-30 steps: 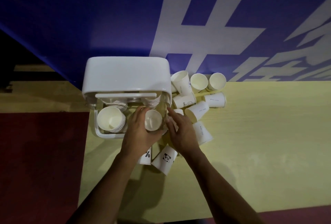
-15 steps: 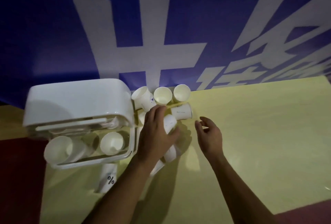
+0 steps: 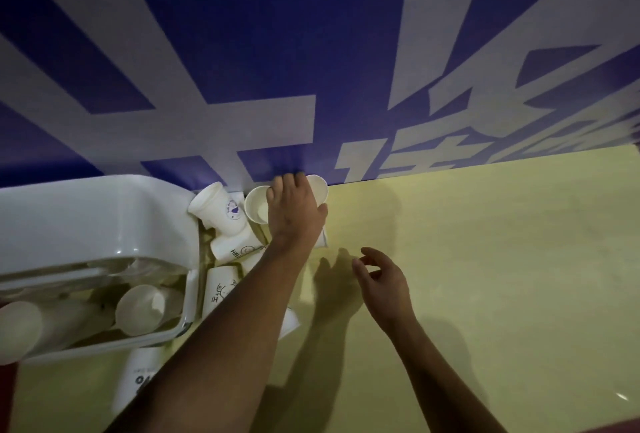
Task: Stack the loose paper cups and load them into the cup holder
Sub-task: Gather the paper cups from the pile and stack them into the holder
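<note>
Loose white paper cups lie beside the wall: a tilted one point(image 3: 221, 205), an upright one point(image 3: 255, 208), and lying ones point(image 3: 233, 246) point(image 3: 219, 289). My left hand point(image 3: 294, 212) reaches across them and curls over the far upright cup point(image 3: 320, 188), thumb against its right side. My right hand point(image 3: 379, 275) hovers apart over the bare table, fingers relaxed, holding nothing. The white cup holder point(image 3: 86, 218) stands at the left; its front tray holds two cup stacks point(image 3: 138, 308) point(image 3: 20, 325).
The yellow table point(image 3: 485, 276) runs to the right and toward me. A blue banner wall point(image 3: 242, 51) with white characters closes off the back. One more cup point(image 3: 138, 375) lies in front of the holder, near my left forearm.
My left hand left the nearer cups and reached further back to the cup by the wall. My right hand stayed hovering over the table. The view swung right.
</note>
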